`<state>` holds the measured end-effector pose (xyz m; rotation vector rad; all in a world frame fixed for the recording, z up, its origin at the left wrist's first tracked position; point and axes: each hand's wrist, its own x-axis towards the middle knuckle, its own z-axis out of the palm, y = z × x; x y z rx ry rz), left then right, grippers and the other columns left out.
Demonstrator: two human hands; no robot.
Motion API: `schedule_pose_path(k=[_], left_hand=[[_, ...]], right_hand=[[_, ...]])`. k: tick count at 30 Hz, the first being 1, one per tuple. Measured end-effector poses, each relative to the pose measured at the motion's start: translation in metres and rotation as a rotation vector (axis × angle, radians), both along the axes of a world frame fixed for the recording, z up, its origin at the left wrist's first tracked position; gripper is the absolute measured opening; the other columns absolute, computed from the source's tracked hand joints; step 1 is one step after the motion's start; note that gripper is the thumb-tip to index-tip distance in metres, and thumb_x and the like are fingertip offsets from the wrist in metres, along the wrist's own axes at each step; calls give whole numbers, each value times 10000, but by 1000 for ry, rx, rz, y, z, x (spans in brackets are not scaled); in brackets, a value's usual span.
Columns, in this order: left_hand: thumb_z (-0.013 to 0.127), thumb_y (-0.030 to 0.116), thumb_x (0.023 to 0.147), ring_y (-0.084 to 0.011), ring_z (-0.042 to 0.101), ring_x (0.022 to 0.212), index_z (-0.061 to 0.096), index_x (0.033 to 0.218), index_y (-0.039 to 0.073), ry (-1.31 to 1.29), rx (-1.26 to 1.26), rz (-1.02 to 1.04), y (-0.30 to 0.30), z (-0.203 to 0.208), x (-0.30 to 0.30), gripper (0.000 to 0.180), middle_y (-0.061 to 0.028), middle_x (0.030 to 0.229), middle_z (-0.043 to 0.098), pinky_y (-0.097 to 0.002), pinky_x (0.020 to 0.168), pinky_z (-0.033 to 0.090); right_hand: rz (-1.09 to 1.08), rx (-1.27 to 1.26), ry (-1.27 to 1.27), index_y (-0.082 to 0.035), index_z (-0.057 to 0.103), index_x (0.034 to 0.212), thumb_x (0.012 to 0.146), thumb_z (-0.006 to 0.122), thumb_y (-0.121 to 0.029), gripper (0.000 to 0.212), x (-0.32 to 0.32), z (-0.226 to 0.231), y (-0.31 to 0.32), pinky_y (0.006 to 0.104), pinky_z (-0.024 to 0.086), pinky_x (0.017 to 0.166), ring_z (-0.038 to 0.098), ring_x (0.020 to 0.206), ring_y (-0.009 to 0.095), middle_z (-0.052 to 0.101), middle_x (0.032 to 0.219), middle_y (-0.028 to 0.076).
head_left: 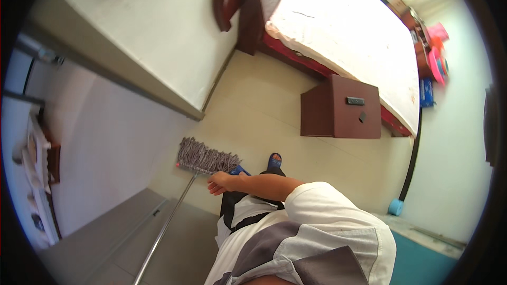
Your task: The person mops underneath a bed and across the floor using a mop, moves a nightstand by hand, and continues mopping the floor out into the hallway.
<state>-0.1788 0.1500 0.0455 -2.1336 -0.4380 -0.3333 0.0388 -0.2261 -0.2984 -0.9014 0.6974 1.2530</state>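
Observation:
A flat mop with a grey-brown shaggy head [206,155] rests on the tiled floor, left of my feet. Its thin metal handle [166,226] slants down to the lower edge, where its end is out of sight. My right arm reaches across my body, and my right hand [218,183] hangs just right of the handle, apparently apart from it. Its fingers look loosely extended, with nothing visible in them. My left hand does not show. My feet wear blue slippers [274,161]; the other is partly covered by my arm and the mop.
A dark red cabinet [356,119] with a remote control [355,101] on top stands beside a bed [343,21]. A white wall edge [198,113] juts out at left. Near the right wall are a blue box [426,93] and a light blue roll-shaped object [395,207].

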Motion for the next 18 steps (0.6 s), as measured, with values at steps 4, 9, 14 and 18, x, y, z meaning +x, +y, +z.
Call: schedule_pose_path(k=[4,9,14,18], left_hand=[[623,278,679,-268,490,892,620,788,135,61,143,118,-14,-9,25,180,-92,879,538,-451,780,361],[605,332,690,-370,456,917,597,854,96,172,80,-87,17,-94,17,288,-167,933,506,-536,816,331],[566,344,765,-276,497,741,527,714,65,323,298,-567,-71,-161,53,285,-141,751,505,-465,723,391],[641,139,663,-241,564,804,599,879,9,285,-1301,366,-112,-283,75,256,-118,835,605,-353,733,432]], right_hand=[[-94,-266,-65,-38,467,1086,814,481,-220,327,-13,-40,-106,386,524,607,603,722,271,563,908,166],[-243,-659,-211,-29,525,981,814,404,-174,251,-86,-66,-238,345,516,503,598,604,208,596,777,134],[-391,-746,-101,-12,530,927,814,429,-166,216,-163,-40,-308,321,513,485,596,592,204,592,739,128],[-475,-644,-49,-12,515,948,817,448,-170,216,-215,-41,-340,306,513,488,598,601,205,587,737,126]])
